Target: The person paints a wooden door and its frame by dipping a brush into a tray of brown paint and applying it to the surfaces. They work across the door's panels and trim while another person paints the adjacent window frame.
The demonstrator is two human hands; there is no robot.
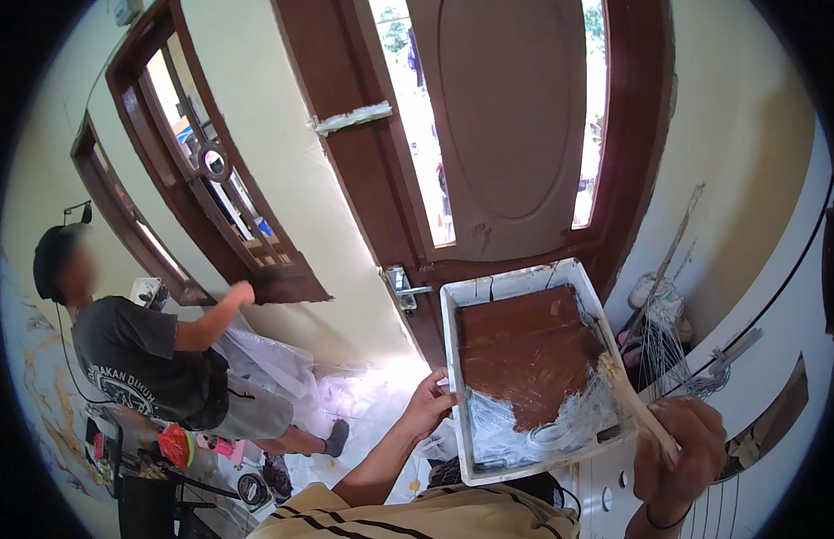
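Observation:
My left hand grips the left rim of a white, paint-smeared paint tray, its fingers closed on the edge. Reddish-brown paint covers much of the tray's floor, with whitish streaked plastic showing towards my body. In my right hand is the pale wooden handle of a paintbrush, my fingers wrapped round it. The brush's dark head lies over the tray's right side, at the brown paint; whether it touches is hard to tell.
A brown panelled door with a metal handle stands beyond the tray. On the left, a person reaches towards a brown window frame. Plastic sheeting hangs below it. Wires and sticks lean at the right.

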